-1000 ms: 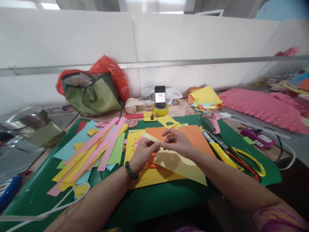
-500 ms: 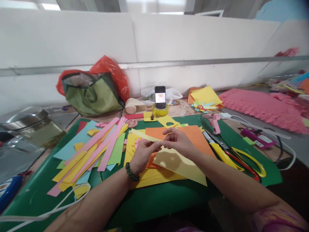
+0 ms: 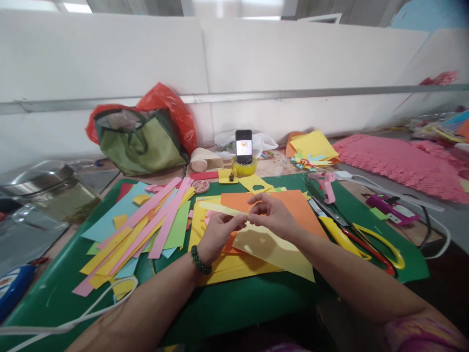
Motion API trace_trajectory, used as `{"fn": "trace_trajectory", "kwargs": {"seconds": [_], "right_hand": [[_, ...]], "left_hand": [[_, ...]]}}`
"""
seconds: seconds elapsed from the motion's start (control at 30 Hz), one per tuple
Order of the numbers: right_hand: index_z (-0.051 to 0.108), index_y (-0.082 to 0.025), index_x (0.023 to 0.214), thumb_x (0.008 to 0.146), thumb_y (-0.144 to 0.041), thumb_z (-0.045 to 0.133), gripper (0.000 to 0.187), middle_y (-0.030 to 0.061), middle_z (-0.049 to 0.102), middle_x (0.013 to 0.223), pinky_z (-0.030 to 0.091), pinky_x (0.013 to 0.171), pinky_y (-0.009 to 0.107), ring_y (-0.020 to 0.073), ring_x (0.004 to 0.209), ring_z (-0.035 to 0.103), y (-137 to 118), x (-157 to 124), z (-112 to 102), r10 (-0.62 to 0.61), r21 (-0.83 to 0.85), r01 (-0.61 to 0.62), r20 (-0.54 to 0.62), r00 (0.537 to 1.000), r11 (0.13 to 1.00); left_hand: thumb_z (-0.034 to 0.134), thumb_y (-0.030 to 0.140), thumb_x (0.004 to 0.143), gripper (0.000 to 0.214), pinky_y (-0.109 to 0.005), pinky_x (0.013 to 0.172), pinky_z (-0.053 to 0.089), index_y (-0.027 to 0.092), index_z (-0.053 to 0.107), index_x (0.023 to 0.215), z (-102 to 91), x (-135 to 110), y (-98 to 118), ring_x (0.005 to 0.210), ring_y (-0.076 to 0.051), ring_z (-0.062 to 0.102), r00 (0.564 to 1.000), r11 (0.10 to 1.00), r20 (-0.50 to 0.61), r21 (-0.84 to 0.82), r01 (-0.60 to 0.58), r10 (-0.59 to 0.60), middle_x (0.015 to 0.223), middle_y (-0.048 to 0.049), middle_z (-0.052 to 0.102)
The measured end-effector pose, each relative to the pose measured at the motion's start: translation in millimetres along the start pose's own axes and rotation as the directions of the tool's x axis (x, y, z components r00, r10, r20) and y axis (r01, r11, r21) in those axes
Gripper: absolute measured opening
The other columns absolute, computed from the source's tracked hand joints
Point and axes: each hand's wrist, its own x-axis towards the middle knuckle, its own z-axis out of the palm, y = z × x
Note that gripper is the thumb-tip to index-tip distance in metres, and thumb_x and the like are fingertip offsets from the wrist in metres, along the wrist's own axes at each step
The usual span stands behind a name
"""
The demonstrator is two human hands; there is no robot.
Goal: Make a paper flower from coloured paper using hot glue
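Note:
A narrow pale-yellow paper strip [image 3: 220,209] is pinched at its right end between my two hands. My left hand [image 3: 222,234], with a dark green bead bracelet [image 3: 200,261] at the wrist, is closed on the strip. Thumb and fingertips of my right hand [image 3: 269,215] meet the same end, its other fingers curled. Below the hands lie a pale-yellow sheet [image 3: 278,254], an orange sheet [image 3: 293,210] and several yellow sheets [image 3: 227,271] on a green mat [image 3: 234,313]. What the fingertips cover is hidden.
Pink and yellow strips [image 3: 146,230] lie in a heap at left. On the right are scissors with red handles [image 3: 370,252], a yellow-handled cutter [image 3: 335,234] and a pink glue gun [image 3: 326,186]. A phone [image 3: 244,146] stands against a tape roll [image 3: 245,166]; a glass jar [image 3: 54,193] is far left.
The strip's free left end has dropped slightly and tilts less. Both hands stay almost in place, still pinching its right end.

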Motion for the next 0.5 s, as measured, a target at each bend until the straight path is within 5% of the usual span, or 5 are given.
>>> {"fn": "trace_trajectory", "kwargs": {"seconds": [0.2, 0.5], "right_hand": [[0.052, -0.021, 0.093, 0.066, -0.031, 0.07, 0.033, -0.0024, 0.063, 0.063, 0.045, 0.059, 0.028, 0.0144, 0.062, 0.059, -1.7, -0.9, -1.0, -0.001, -0.075, 0.002, 0.01, 1.0, 0.997], [0.053, -0.02, 0.094, 0.069, -0.038, 0.068, 0.034, -0.0006, 0.064, 0.069, 0.048, 0.061, 0.028, 0.0153, 0.066, 0.063, -3.5, 1.2, -7.4, 0.034, 0.091, -0.038, 0.048, 0.998, 0.995]], "left_hand": [[0.078, 0.044, 0.061, 0.031, -0.027, 0.065, 0.048, 0.014, 0.073, 0.064, -0.7, 0.2, 0.8, 0.064, -0.017, 0.06, 1.0, 1.0, 0.003, 0.009, 0.011, -0.011, 0.062, -0.0061, 0.068], [0.079, 0.045, 0.059, 0.032, -0.029, 0.069, 0.05, 0.014, 0.072, 0.064, 0.0, 1.1, 0.8, 0.063, -0.016, 0.06, 0.997, 0.998, -0.071, -0.06, 0.003, -0.007, 0.062, -0.0052, 0.068]]}}
